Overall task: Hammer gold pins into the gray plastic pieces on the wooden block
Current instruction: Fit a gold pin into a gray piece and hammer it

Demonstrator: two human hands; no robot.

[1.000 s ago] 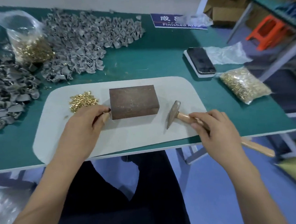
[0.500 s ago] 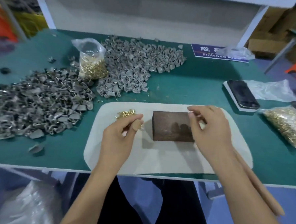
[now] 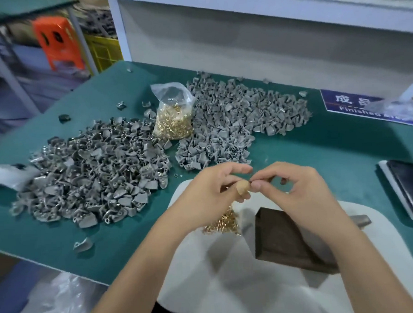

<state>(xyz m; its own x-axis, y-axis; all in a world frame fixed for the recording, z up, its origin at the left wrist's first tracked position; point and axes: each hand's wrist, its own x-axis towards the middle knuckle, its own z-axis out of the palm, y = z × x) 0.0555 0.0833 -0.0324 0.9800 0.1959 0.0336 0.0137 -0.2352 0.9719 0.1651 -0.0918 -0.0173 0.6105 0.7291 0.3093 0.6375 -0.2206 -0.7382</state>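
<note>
Two hands meet above the far edge of the white mat [image 3: 207, 288], beyond the wooden block [image 3: 284, 240]. The left hand [image 3: 209, 192] and right hand [image 3: 295, 190] touch fingertips, curled and pinching something too small to identify. Loose gold pins [image 3: 224, 223] lie just left of the block; the hammer [image 3: 360, 220] head shows at its right. Farther from the block lie two heaps of gray plastic pieces [image 3: 94, 171], a bag of pins [image 3: 173, 119] between them.
</note>
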